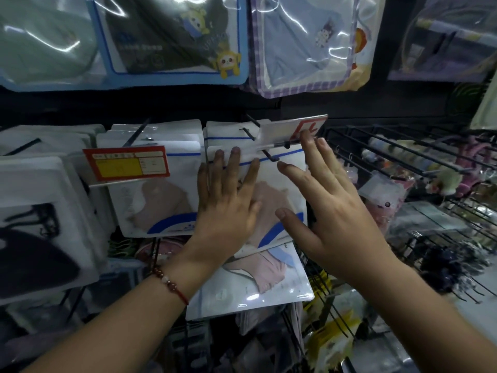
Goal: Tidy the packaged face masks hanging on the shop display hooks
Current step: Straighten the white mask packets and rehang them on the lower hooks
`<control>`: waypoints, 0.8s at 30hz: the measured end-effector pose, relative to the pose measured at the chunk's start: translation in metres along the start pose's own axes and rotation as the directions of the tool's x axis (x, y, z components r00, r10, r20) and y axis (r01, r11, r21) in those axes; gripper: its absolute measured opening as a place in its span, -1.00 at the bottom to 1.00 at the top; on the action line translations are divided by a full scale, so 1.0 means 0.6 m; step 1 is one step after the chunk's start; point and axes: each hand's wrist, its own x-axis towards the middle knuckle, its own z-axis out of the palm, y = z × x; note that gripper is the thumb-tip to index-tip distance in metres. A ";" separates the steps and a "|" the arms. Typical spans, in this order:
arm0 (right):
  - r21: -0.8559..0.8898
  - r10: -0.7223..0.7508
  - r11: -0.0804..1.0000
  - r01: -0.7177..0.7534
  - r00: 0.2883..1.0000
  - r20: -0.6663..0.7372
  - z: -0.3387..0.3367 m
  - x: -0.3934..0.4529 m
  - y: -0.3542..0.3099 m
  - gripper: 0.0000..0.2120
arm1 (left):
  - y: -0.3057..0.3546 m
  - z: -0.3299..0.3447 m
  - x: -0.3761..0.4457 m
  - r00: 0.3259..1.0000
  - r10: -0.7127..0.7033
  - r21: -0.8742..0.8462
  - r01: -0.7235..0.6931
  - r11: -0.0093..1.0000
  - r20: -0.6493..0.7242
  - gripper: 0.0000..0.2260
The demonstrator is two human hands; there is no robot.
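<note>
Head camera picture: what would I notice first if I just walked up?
Two flat open hands, left hand and right hand, lie on a white mask packet hanging mid-display. A red price tag sits left, and cartoon mask packs hang above.

Thin black metal hooks (pixel 270 156) stick out from the dark wall, holding white plastic mask packs (pixel 282 189).

We saw white mask packs (pixel 279 184) with blue stripes, a red-and-yellow price tag (pixel 126 164), and a purple checked pouch (pixel 304 44).
</note>
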 end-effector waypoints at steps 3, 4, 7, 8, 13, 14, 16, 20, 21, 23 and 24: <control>0.038 0.035 0.999 -0.035 0.999 -0.012 0.004 -0.010 -0.012 -0.50 | -0.001 -0.003 -0.023 0.999 -0.016 -0.042 0.017 0.999 0.037 -0.31; 0.047 0.056 0.997 -0.055 0.998 -0.018 0.007 -0.016 -0.018 -0.50 | -0.002 -0.005 -0.032 0.998 -0.027 -0.059 0.030 0.998 0.049 -0.31; 0.091 0.126 0.988 -0.127 0.992 0.017 0.024 -0.037 -0.044 -0.47 | -0.012 -0.011 -0.067 0.993 -0.074 -0.082 0.081 0.993 0.094 -0.31; 0.113 0.135 0.984 -0.139 0.990 0.045 0.034 -0.044 -0.054 -0.47 | -0.017 -0.013 -0.081 0.988 -0.104 -0.087 0.114 0.990 0.116 -0.30; 0.148 0.091 0.981 -0.127 0.969 0.228 0.093 -0.050 -0.094 -0.44 | -0.071 -0.028 -0.157 0.949 -0.221 -0.086 0.246 0.965 0.226 -0.37; 0.148 0.076 0.982 -0.116 0.964 0.255 0.104 -0.046 -0.101 -0.44 | -0.084 -0.033 -0.170 0.934 -0.242 -0.079 0.271 0.959 0.264 -0.37; 0.165 0.048 0.981 -0.101 0.953 0.301 0.125 -0.033 -0.117 -0.42 | -0.112 -0.039 -0.190 0.908 -0.273 -0.080 0.313 0.947 0.319 -0.36; 0.177 0.056 0.976 -0.129 0.928 0.367 0.166 0.001 -0.151 -0.39 | -0.162 -0.047 -0.216 0.900 -0.281 -0.104 0.331 0.938 0.332 -0.39; 0.180 0.063 0.974 -0.138 0.926 0.371 0.176 0.009 -0.158 -0.39 | -0.173 -0.049 -0.221 0.901 -0.277 -0.107 0.329 0.938 0.333 -0.40; 0.194 0.107 0.962 -0.190 0.922 0.371 0.198 0.026 -0.166 -0.40 | -0.194 -0.050 -0.229 0.901 -0.278 -0.133 0.336 0.932 0.333 -0.43; 0.201 0.150 0.951 -0.237 0.917 0.370 0.209 0.035 -0.167 -0.41 | -0.204 -0.052 -0.230 0.898 -0.283 -0.161 0.351 0.923 0.338 -0.45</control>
